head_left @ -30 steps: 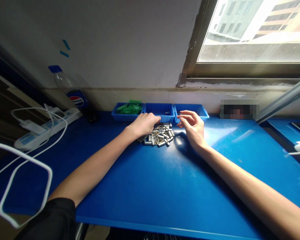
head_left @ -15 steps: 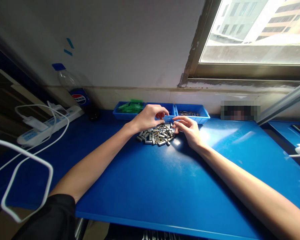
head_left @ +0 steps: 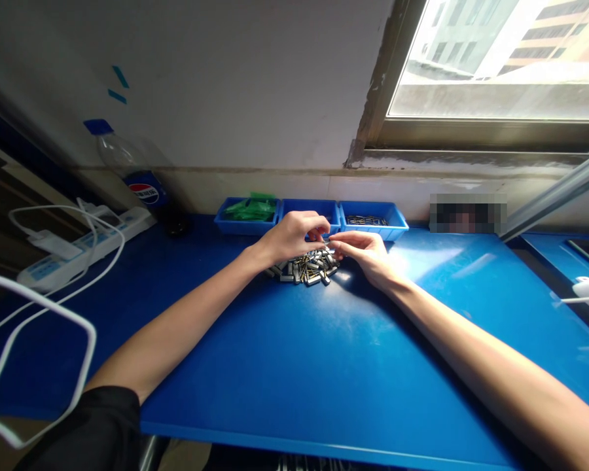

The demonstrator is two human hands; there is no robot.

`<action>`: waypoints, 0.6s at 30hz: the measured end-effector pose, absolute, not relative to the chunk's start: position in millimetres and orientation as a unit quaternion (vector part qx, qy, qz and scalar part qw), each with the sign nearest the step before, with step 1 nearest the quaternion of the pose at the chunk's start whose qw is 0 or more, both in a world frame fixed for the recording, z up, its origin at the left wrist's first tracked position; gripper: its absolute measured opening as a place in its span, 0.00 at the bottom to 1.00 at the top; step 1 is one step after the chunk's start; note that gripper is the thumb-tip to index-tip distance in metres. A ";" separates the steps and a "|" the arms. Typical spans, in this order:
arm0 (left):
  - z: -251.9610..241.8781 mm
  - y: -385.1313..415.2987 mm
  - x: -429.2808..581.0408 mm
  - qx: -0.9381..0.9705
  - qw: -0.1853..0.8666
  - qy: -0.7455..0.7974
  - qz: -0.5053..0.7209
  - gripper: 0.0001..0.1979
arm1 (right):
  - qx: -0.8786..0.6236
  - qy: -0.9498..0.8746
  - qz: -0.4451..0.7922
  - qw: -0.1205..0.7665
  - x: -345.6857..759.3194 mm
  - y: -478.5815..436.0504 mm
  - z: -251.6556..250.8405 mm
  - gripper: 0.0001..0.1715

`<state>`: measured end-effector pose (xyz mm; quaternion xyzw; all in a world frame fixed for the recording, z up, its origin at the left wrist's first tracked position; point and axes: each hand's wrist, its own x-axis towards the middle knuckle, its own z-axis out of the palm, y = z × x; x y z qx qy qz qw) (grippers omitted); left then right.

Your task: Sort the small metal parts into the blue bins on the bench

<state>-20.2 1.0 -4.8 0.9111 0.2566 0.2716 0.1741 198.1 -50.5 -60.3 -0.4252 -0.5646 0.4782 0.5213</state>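
Metal pieces (head_left: 313, 267) lie heaped at the centre of the frame on a blue table (head_left: 275, 366). Left of them, a tray (head_left: 240, 229) holds green packets (head_left: 250, 209). The left hand (head_left: 294, 235) reaches in from lower left above the heap, fingers curled, thumb pointing right. The right hand (head_left: 366, 252) comes from lower right, thumb and forefinger drawn close, tips beside the left's. Whether either grips anything, I cannot tell. The step looks like fine two-handed fingertip work; the next move seems to call for steady, aligned fingertips.
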 end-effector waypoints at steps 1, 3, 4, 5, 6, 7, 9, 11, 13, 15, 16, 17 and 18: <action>-5.6 1.4 -20.3 0.914 0.155 0.271 0.258 0.08 | -0.431 -0.560 0.467 0.532 197.3 -50.8 -60.3 0.18; -7.2 2.5 -21.0 0.919 0.110 0.305 0.223 0.08 | -0.444 -0.542 0.426 0.572 195.6 -51.1 -60.9 0.18; -7.9 3.1 -21.5 0.922 0.092 0.319 0.202 0.09 | -0.451 -0.532 0.398 0.597 194.9 -51.0 -61.4 0.17; -8.6 3.6 -21.9 0.923 0.079 0.330 0.181 0.11 | -0.458 -0.522 0.367 0.619 194.5 -50.7 -62.0 0.18; -9.2 3.9 -22.2 0.925 0.072 0.337 0.161 0.13 | -0.466 -0.515 0.338 0.635 194.5 -50.3 -62.5 0.19; -9.9 4.0 -22.4 0.926 0.069 0.342 0.143 0.15 | -0.475 -0.510 0.315 0.644 194.9 -49.7 -63.1 0.21; -11.4 3.7 -22.1 0.930 0.068 0.344 0.108 0.18 | -0.493 -0.507 0.297 0.642 196.4 -48.5 -64.0 0.27; -12.7 3.2 -21.5 0.933 0.062 0.344 0.080 0.18 | -0.504 -0.510 0.297 0.631 198.1 -47.7 -64.9 0.31; -13.7 3.1 -21.2 0.935 0.060 0.344 0.067 0.18 | -0.507 -0.523 0.296 0.619 198.8 -47.7 -65.6 0.30; -13.8 3.2 -21.5 0.934 0.066 0.345 0.066 0.17 | -0.504 -0.540 0.292 0.607 198.2 -48.6 -65.6 0.25; -13.4 3.1 -21.7 0.933 0.068 0.346 0.068 0.17 | -0.501 -0.548 0.292 0.603 197.6 -49.3 -65.4 0.23; -12.8 2.9 -21.8 0.932 0.067 0.348 0.069 0.16 | -0.497 -0.554 0.294 0.600 196.8 -50.1 -65.0 0.21; -11.9 2.5 -21.9 0.931 0.064 0.352 0.069 0.15 | -0.492 -0.558 0.296 0.599 196.0 -50.8 -64.6 0.19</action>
